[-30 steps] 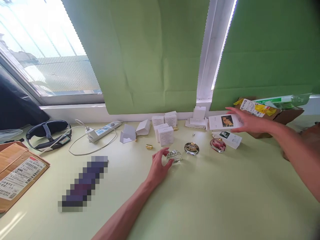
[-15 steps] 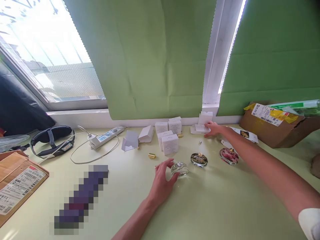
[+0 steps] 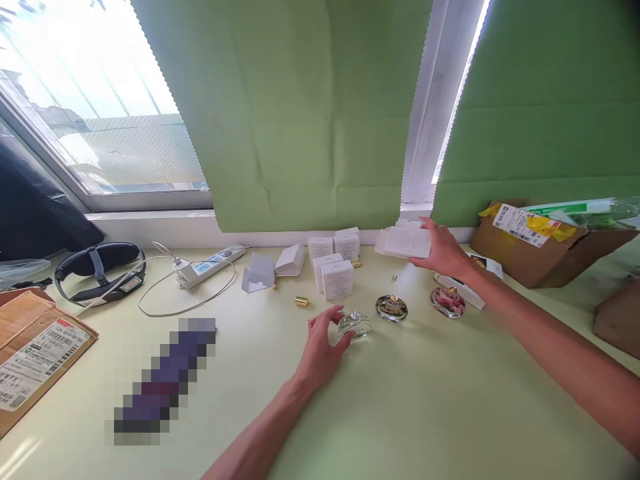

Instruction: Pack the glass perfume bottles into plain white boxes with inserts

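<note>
The surface (image 3: 400, 413) is showing a pale yellow-green, and the blinds (image 3: 300, 113) behind it are hanging in a flat mid green with a white window frame (image 3: 425, 113) running between them. The left hand (image 3: 320, 350) is lying beside a clear glass bottle (image 3: 354, 325); next to that one are sitting an amber and gold bottle (image 3: 391, 307) and a pink and red bottle (image 3: 448, 302). The right hand (image 3: 443, 252) is gripping a white folded carton (image 3: 406, 240) printed with fine grey text. Small white boxes (image 3: 334, 267) are carrying faint grey lettering. A gold cap (image 3: 301, 301) is gleaming. The brown cardboard box (image 3: 540, 253) is wearing yellow tape and a white barcode label. The power strip (image 3: 210, 265) is white, the headband (image 3: 97, 270) black.
</note>
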The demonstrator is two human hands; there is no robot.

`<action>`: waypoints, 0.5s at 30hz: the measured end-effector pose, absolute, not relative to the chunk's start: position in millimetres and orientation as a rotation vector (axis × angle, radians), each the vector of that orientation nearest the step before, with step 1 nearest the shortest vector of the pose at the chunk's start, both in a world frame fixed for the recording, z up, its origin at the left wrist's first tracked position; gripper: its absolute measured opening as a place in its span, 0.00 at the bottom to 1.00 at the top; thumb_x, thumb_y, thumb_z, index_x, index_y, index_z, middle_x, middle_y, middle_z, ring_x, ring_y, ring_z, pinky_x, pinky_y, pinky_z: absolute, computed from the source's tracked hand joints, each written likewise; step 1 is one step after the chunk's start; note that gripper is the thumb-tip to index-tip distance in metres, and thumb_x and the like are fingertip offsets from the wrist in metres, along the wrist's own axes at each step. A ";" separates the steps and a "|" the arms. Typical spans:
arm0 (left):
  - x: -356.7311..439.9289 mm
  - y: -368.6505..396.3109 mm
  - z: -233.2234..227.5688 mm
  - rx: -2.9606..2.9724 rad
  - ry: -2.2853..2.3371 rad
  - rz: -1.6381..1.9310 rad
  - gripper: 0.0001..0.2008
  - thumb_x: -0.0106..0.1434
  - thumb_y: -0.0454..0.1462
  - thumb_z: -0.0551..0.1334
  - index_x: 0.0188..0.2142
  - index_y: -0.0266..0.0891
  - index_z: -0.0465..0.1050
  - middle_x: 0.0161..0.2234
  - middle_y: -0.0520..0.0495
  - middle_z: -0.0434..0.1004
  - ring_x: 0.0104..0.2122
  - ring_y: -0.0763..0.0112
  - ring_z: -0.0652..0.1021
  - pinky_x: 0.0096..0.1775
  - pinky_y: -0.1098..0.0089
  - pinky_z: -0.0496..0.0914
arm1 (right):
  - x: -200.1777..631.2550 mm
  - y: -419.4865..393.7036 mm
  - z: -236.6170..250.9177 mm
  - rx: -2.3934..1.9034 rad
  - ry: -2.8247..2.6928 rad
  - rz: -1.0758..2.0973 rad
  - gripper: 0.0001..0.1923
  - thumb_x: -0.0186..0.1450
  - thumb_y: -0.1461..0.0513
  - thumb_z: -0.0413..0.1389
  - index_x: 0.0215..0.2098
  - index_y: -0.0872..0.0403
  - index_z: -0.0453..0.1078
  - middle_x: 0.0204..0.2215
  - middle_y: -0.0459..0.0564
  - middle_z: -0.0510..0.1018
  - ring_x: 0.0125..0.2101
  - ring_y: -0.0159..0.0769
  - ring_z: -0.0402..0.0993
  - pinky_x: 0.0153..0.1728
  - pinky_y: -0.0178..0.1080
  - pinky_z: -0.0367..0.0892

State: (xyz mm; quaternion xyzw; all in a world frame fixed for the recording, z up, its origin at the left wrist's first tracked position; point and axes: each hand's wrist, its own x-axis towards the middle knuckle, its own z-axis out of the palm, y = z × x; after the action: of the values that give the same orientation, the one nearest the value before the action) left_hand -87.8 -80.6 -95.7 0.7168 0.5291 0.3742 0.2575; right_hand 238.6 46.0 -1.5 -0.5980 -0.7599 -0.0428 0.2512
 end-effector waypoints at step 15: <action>-87.0 -79.4 -95.3 1.924 1.454 1.039 0.23 0.61 0.41 0.62 0.56 0.50 0.61 0.46 0.49 0.74 0.51 0.62 0.69 0.55 0.59 0.61 | 227.0 -82.9 28.0 -1.120 -2.000 0.018 0.51 0.53 0.58 0.67 0.66 0.38 0.42 0.58 0.50 0.60 0.55 0.52 0.59 0.51 0.57 0.65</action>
State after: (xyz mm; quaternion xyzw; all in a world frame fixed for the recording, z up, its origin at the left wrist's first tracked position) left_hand -87.0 -79.4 -95.3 0.7084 0.5355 0.3825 0.2552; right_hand 227.0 -82.9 28.0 -0.4453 -0.7951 0.0073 0.4118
